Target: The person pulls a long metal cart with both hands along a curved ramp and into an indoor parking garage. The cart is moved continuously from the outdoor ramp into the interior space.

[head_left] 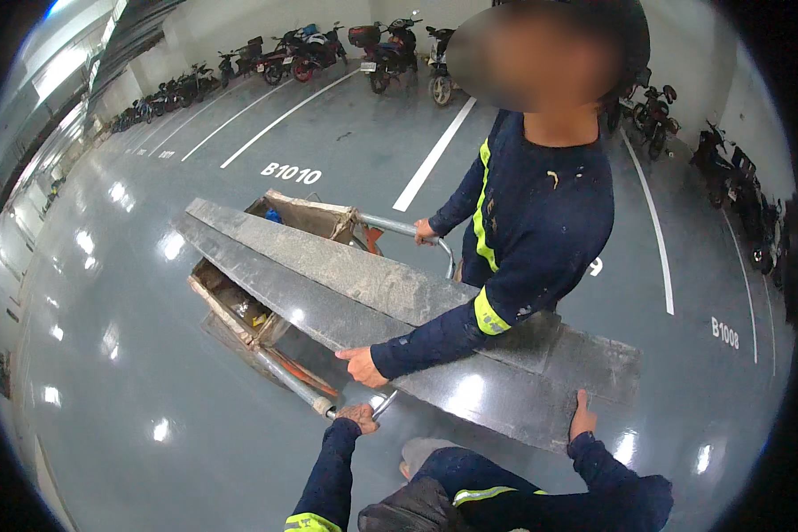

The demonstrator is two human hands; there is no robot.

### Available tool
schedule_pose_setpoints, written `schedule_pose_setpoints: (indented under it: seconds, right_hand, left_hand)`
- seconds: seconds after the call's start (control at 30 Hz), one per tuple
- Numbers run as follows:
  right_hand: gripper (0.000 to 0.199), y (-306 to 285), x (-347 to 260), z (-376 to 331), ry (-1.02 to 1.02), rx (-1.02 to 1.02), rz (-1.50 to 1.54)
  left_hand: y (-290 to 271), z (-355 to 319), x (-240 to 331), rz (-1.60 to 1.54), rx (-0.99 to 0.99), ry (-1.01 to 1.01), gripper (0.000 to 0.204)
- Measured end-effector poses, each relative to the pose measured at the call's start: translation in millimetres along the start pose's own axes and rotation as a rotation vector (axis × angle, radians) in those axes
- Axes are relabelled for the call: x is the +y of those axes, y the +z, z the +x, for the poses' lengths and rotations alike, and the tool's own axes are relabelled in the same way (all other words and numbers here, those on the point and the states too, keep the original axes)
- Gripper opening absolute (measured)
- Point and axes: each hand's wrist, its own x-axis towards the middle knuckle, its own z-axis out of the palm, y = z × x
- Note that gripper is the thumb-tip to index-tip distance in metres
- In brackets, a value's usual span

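Note:
My left hand (358,418) is closed around the near metal handle (294,379) of a handcart (206,289). Long grey stone slabs (483,392) lie across the cart, side by side, their right ends jutting past its handles. At the right end my right hand (582,417) grips the edge of the nearest slab, thumb on top and the other fingers hidden. A co-worker stands on the far side. One of that person's hands (363,365) holds the near edge of the slabs, and the other (426,232) grips the far handle (390,225).
The cart's worn box holds small debris, and a blue item (273,215) shows at its far side. Glossy grey floor (115,390) with white parking lines surrounds us. Motorcycles (388,55) are parked along the back wall, with more (740,199) at the right.

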Motion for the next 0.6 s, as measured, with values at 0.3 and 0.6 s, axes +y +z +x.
schedule_pose_setpoints:
  seconds: [0.3,0.6]
  right_hand:
    - [0.071,-20,-49,-144,0.025,-0.244,0.462]
    - [0.076,-3,-45,-208,0.112,-0.325,0.422]
  left_hand:
    - [-4,-62,-101,-0.078,0.172,0.015,0.038]
    - [-20,-102,-155,-0.184,0.041,-0.060,0.037]
